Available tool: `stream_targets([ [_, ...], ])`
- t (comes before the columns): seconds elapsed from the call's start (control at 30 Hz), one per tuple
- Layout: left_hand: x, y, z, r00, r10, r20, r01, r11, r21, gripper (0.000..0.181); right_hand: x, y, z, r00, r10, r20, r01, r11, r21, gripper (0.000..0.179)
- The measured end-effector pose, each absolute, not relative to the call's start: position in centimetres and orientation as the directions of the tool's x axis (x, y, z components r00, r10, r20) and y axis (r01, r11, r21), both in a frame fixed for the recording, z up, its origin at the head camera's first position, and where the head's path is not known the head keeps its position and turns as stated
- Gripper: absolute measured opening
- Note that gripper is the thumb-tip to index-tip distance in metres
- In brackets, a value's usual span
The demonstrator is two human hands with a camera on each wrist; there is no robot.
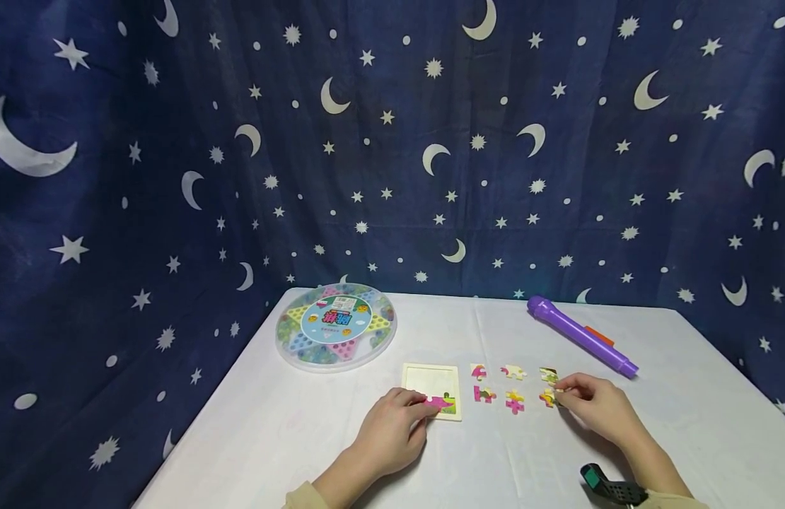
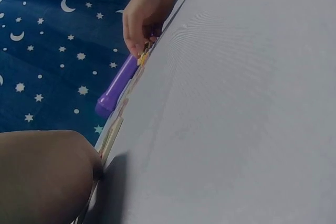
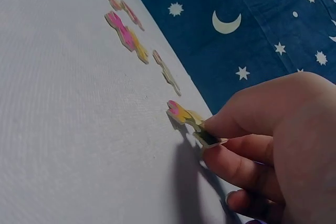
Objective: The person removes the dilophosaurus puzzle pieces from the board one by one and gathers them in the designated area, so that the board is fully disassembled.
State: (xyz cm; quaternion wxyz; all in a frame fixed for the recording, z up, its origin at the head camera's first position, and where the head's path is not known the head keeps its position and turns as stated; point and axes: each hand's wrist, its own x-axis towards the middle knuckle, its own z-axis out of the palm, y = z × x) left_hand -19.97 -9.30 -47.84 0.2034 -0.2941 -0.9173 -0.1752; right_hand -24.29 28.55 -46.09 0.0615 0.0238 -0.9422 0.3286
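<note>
Puzzle pieces (image 1: 515,403) lie on the white table (image 1: 443,325), between a round game box (image 1: 336,326) by its far left corner and a purple microphone (image 1: 580,336) toward its far right corner. Nearer than the game box, and right of it, sits a shallow puzzle frame (image 1: 433,382); pink-and-green picture parts show in its near right corner. Over its near left corner rests the left hand (image 1: 392,428), fingers loosely extended across the frame and gripping nothing that shows. Light, flat pressure there should stop the frame sliding without unseating the parts inside.

Right of the frame, the pieces make 2 rows of 3, well apart from the table's far edge. At the right end of the nearer row, the right hand (image 1: 599,406) pinches a yellow-and-green piece (image 3: 179,112) between thumb and fingertips. Holding it by its rim and raising it evenly would probably spare its neighbour in the farther row a knock.

Only the head view gives the 2-row layout. The right wrist view adds the pinch from the side: the piece is tilted, with shadow beneath. The left wrist view hides the left fingertips.
</note>
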Motion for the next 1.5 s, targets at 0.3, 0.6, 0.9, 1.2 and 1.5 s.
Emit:
stream_targets([
  [0.3,-19.9,-9.19,-47.91,-0.733,0.449,0.511,0.615,0.758,0.217,0.02,-24.23,28.81,-46.16,-0.994,-0.01,0.105,-0.071,0.799,-0.597,0.024],
  [0.6,-20.2,-9.72,-47.56,-0.758,0.392,0.521,0.596,0.741,0.309,0.018,-24.29,28.71,-46.3,-0.994,-0.012,0.104,-0.071,0.812,-0.58,0.025],
  [0.9,-20.74,-9.8,-46.96,-0.789,0.414,0.455,0.578,0.752,0.318,0.02,-24.9,28.74,-46.11,-0.992,-0.021,0.126,-0.09,0.814,-0.574,0.023],
  [1.2,-20.18,-9.53,-47.17,-0.769,0.452,0.452,0.595,0.763,0.252,0.032,-24.7,28.65,-46.15,-0.992,-0.026,0.122,-0.092,0.816,-0.57,0.023],
  [1.5,-19.8,-9.2,-47.8,-0.76,0.493,0.424,0.598,0.786,0.158,0.036,-24.65,28.51,-46.48,-0.992,-0.023,0.124,-0.09,0.819,-0.566,0.022],
])
